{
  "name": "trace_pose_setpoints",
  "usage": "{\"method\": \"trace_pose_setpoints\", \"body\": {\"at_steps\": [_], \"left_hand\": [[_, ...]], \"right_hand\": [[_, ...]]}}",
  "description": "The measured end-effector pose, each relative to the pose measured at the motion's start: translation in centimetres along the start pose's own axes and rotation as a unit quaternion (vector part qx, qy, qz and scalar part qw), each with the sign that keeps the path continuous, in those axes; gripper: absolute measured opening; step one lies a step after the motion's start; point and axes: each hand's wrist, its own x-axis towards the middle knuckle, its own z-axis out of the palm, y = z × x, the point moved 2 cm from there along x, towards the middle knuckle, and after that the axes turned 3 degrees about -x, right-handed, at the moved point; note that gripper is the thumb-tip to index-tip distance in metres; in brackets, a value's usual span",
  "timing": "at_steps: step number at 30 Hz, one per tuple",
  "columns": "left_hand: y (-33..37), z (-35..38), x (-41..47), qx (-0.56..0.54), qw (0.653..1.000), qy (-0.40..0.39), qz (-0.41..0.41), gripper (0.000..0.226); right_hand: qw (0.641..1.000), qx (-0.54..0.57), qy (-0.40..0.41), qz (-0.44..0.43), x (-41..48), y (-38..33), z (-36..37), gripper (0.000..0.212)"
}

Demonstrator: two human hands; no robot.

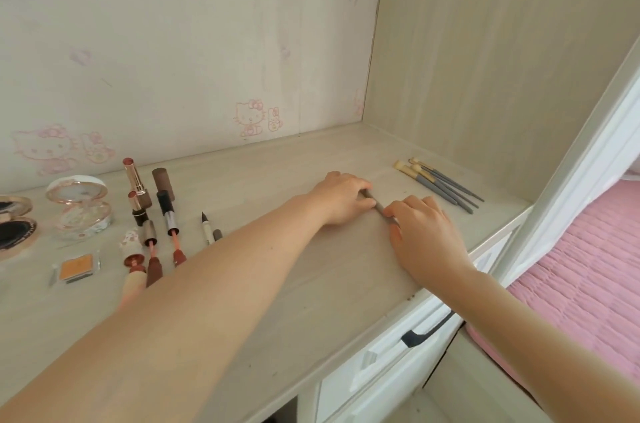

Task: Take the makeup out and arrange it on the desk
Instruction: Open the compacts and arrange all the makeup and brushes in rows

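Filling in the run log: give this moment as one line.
left hand + right hand: both gripping slim grey makeup brush | low over pale wooden desk | four grey-handled brushes already placed

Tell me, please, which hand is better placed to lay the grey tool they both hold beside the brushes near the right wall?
Probably the right hand: it grips the grey tool's near end and sits closer to the brushes. The left hand would have to cross over.

My left hand [341,197]: bare, no ring, no watch. My right hand [424,235]: bare likewise. Both forearms unsleeved right to the frame's near edge.
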Motion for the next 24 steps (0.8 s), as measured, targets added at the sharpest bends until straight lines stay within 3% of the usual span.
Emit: {"method": "trace_pose_setpoints", "body": {"at_steps": [6, 14, 24], "left_hand": [[-1.1, -0.9, -2.1, -0.002, 0.998, 0.039, 0.043, 0.032], [-2.2, -3.9, -6.1, 0.048, 0.997, 0.053, 0.015, 0.018], [-3.0, -7.8, -13.6, -0.015, 0.996, 0.09, 0.009, 0.01]], "right_hand": [[0.999, 0.043, 0.002, 0.024, -0.4, -0.1, -0.3, 0.032], [0.998, 0.039, -0.038, 0.013, -0.9, -0.6, -1.1, 0.025], [0.997, 0.073, 0.015, -0.013, -2.4, -4.3, -2.9, 0.014]]}}
